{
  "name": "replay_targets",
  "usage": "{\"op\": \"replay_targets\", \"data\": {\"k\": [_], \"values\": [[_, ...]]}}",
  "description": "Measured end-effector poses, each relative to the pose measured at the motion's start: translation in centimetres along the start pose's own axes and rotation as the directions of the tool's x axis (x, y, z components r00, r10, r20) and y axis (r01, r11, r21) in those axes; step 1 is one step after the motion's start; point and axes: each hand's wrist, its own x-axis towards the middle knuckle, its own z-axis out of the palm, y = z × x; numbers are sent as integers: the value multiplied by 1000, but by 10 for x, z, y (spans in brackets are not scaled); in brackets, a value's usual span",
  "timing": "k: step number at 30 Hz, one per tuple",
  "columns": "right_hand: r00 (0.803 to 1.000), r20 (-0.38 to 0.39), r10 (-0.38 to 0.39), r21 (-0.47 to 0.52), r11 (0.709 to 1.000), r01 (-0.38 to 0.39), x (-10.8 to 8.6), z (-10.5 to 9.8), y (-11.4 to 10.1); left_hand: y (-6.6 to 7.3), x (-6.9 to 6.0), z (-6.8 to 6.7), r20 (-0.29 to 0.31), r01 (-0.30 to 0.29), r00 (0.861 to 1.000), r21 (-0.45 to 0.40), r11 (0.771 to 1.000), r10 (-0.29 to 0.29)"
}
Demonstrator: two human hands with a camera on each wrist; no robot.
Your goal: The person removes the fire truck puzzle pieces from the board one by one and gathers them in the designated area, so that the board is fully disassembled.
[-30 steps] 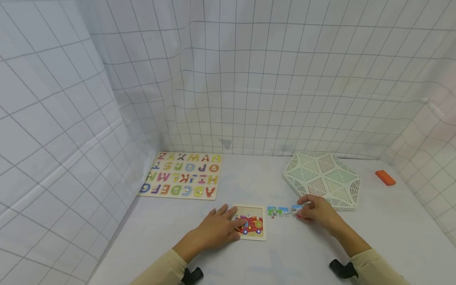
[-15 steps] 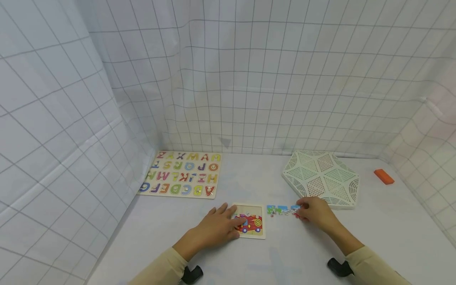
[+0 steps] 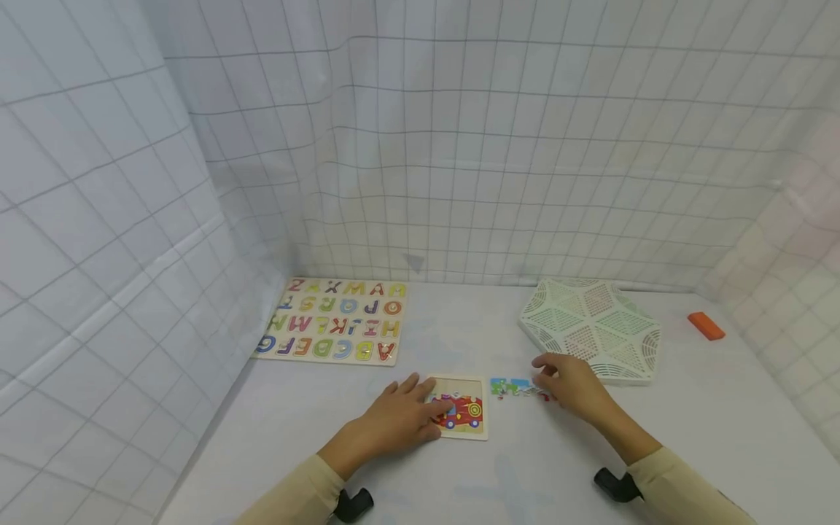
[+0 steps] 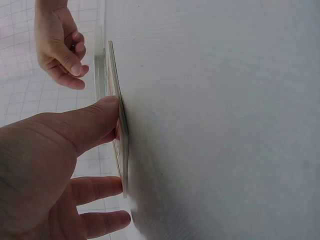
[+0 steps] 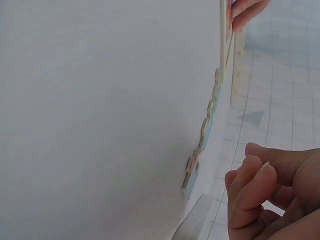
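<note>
The tray (image 3: 463,385) is a square of pale wood lying flat on the bench (image 3: 545,467), its left side partly covered by the left hand (image 3: 402,421). A red car with blue wheels fills its lower part under a jagged edge; bare wood shows above. Blue and green pieces (image 3: 515,386), red at the far end, lie flat in a row just right of it.

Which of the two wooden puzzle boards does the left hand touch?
The small square board picturing a red car; the large cream board with colourful letters lies untouched.
</note>
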Motion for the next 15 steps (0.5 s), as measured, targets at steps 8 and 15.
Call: {"op": "replay_targets", "data": {"k": [8,15], "values": [[984,158,-80,148,987,56,10,20,-22,0,3,0,0,7,1000,-5,1000,-7],[955,262,-138,237,968,75,13,45,-41,0,1,0,13,14,1000,-1,1000,-14]]}}
